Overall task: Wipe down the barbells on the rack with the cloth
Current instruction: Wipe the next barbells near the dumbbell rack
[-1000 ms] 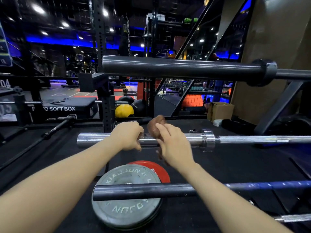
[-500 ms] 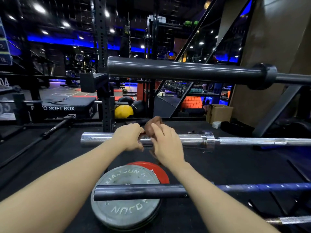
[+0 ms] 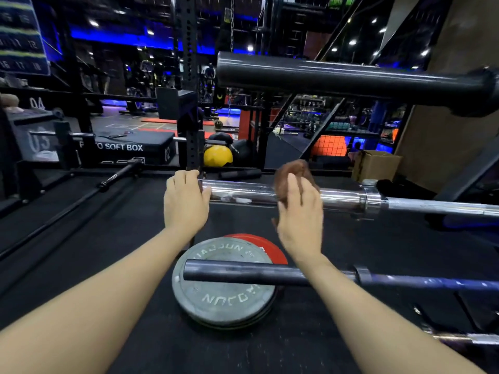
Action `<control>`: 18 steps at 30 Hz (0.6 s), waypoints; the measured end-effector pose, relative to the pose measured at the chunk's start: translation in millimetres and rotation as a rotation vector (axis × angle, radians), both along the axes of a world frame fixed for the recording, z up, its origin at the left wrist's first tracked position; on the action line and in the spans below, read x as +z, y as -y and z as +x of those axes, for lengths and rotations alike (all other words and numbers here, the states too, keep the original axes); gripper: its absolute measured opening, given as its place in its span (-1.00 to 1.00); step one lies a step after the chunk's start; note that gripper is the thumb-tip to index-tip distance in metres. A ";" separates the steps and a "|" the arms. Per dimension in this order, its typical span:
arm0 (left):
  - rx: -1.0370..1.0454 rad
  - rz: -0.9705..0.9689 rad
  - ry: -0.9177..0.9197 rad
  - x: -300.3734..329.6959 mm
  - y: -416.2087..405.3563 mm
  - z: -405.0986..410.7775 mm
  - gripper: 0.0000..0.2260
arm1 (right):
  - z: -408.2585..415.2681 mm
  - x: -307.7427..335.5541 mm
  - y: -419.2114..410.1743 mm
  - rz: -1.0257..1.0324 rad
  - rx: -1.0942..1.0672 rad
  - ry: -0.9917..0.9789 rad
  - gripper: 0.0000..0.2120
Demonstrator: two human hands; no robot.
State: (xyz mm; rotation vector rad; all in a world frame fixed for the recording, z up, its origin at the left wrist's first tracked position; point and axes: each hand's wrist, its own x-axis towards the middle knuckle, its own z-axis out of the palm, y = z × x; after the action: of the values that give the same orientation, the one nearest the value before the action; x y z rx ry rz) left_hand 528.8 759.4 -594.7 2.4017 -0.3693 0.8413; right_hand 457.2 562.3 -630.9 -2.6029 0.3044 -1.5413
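A chrome barbell (image 3: 243, 195) lies across the rack in mid view, its thick sleeve pointing left. My left hand (image 3: 186, 202) grips the sleeve's left end with fingers curled over it. My right hand (image 3: 299, 214) holds a brown cloth (image 3: 293, 168) wrapped over the top of the sleeve, left of the collar. The cloth's lower part is hidden behind my hand. A black barbell (image 3: 351, 76) sits higher on the rack, above and right. A dark barbell (image 3: 256, 275) runs lower down, over my right forearm.
A grey weight plate (image 3: 224, 300) lies on the black floor under the lowest bar, overlapping a red plate (image 3: 260, 242). A black upright rack post (image 3: 189, 103) stands behind my left hand. A cardboard box (image 3: 375, 166) and a yellow ball (image 3: 217, 155) sit further back.
My hands have moved apart along the chrome sleeve. The right hand slid the cloth to the right, and the left hand shifted to the sleeve's left end.
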 end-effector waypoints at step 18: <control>0.050 -0.453 -0.303 -8.4 -28.9 14.7 -0.70 | 37.3 0.9 -42.9 -0.007 0.047 0.039 -0.51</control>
State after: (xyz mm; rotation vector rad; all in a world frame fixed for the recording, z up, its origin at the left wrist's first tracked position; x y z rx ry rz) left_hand 543.5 788.2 -603.1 2.0710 0.0040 0.5010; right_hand 494.5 605.3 -629.9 -2.5621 0.2332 -1.5787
